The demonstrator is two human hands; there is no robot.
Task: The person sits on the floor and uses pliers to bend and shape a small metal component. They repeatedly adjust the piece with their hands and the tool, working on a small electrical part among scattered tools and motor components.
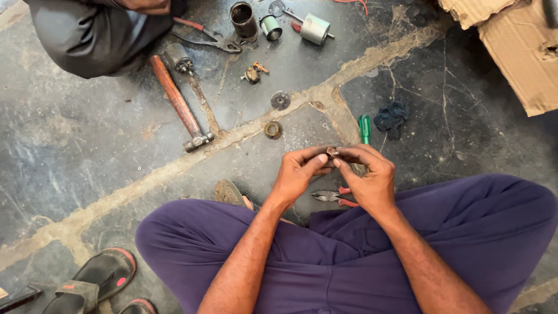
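Observation:
I sit cross-legged on a cracked concrete floor [87, 134]. My left hand [299, 173] and my right hand [369, 174] meet in front of my knees, and both pinch one small dark metal part [332, 152] between their fingertips. A green-handled screwdriver [364, 128] lies just beyond my right hand. Red-handled pliers [332, 196] lie on the floor right under my hands.
A hammer [180, 104] lies to the upper left; a metal ring [273, 129], a washer [280, 100], cylindrical motor parts [244, 20] and larger pliers [206, 36] lie beyond. Another person's knee [87, 35] is at top left, cardboard [517, 52] at top right, a dark rag [390, 116], sandals [96, 282] at bottom left.

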